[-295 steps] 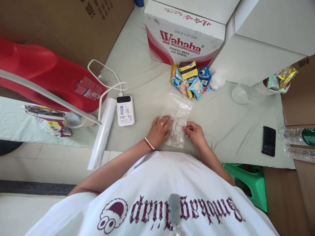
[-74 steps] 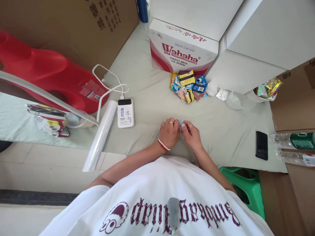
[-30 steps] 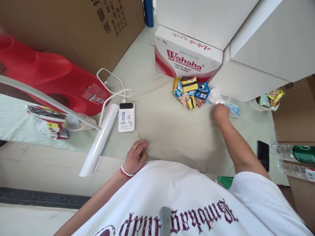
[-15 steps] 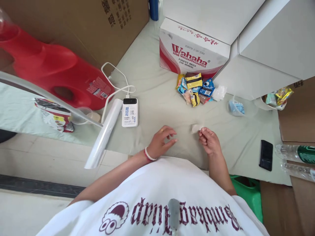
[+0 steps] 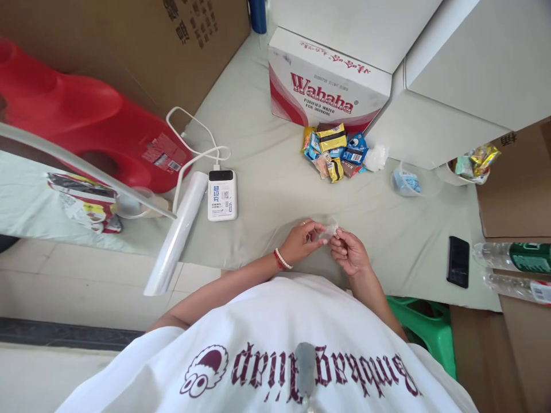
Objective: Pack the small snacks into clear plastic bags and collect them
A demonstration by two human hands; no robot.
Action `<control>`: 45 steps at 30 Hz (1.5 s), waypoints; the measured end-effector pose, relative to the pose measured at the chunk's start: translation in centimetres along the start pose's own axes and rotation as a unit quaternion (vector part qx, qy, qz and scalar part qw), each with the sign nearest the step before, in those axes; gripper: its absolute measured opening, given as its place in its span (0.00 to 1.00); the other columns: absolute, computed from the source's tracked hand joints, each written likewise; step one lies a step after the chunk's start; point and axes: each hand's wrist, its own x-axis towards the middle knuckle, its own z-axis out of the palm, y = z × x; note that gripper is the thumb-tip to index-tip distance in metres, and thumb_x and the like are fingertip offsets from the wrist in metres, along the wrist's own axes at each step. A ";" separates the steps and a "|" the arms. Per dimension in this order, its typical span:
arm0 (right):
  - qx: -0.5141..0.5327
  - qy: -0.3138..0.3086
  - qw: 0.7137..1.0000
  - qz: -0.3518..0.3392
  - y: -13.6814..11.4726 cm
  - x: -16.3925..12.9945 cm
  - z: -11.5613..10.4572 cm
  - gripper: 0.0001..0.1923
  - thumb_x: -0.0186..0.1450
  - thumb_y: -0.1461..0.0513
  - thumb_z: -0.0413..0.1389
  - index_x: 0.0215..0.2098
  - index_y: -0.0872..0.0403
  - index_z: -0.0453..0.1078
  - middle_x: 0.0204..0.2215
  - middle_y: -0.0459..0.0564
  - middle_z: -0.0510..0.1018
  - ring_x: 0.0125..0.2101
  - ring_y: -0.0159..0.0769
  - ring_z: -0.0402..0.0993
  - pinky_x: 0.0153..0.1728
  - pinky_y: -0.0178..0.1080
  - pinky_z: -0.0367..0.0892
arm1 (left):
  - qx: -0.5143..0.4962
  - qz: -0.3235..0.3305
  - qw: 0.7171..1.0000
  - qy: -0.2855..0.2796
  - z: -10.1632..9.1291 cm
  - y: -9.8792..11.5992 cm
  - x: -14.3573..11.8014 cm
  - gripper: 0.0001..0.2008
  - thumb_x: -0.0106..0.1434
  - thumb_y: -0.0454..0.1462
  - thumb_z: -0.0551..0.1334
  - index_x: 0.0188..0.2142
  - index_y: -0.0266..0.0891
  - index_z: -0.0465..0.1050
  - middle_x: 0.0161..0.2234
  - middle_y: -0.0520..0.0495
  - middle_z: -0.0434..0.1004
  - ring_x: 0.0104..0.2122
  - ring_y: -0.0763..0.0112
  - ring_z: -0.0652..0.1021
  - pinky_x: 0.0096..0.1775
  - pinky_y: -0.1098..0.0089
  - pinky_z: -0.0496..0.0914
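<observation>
Low in front of my shirt, both hands meet at a small, crumpled, see-through plastic bag (image 5: pixel 330 230). My right hand (image 5: pixel 352 252) pinches its right end between thumb and fingertips. On the other side, my left hand (image 5: pixel 305 241), with a ring and beaded bracelets, has curled fingers at the bag's left edge, and thumb and fingers close about it. Whether anything lies inside the bag is too small to tell. Beyond the hands, a pile of wrapped snacks (image 5: pixel 331 148) in yellow, blue and brown packets lies against the Wahaha carton (image 5: pixel 329 86).
On the left are a white power bank (image 5: pixel 222 195) with its cable, a roll of clear film (image 5: pixel 176 235) and a big red jug (image 5: pixel 99 126). To the right are a small clear cup (image 5: pixel 406 180), a snack bowl (image 5: pixel 454 175), a phone (image 5: pixel 458 262) and plastic bottles (image 5: pixel 495 257).
My left hand has moved right to the plastic bag in my right hand. My right hand has shifted slightly left in view, and the whole view has swung a little.
</observation>
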 end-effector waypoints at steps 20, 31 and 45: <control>-0.162 0.042 0.977 -0.135 2.5 0.7 0.9 0.21 0.57 0.48 0.72 0.32 0.52 0.70 0.25 0.40 0.67 0.22 0.23 0.56 0.20 0.27 0.55 | -0.017 -0.025 0.999 0.040 -0.3 -0.9 0.0 0.14 0.65 0.46 0.65 0.32 0.38 0.79 0.28 0.50 0.76 0.29 0.71 0.72 0.34 0.69 0.65; -0.129 0.045 0.982 -0.127 1.1 0.7 -0.6 0.17 0.56 0.53 0.73 0.29 0.53 0.72 0.25 0.41 0.69 0.26 0.27 0.64 0.27 0.30 0.63 | -0.199 -0.119 0.969 0.087 -2.3 -1.1 0.5 0.23 0.58 0.56 0.69 0.32 0.38 0.73 0.26 0.55 0.68 0.27 0.75 0.67 0.33 0.71 0.64; -0.077 0.043 0.989 -0.122 -0.7 -0.4 -1.2 0.16 0.57 0.56 0.72 0.32 0.52 0.70 0.28 0.43 0.74 0.28 0.29 0.71 0.21 0.27 0.66 | 0.079 0.023 0.976 0.204 -5.9 -0.2 -1.6 0.18 0.66 0.52 0.64 0.46 0.41 0.71 0.46 0.42 0.76 0.45 0.63 0.76 0.48 0.61 0.72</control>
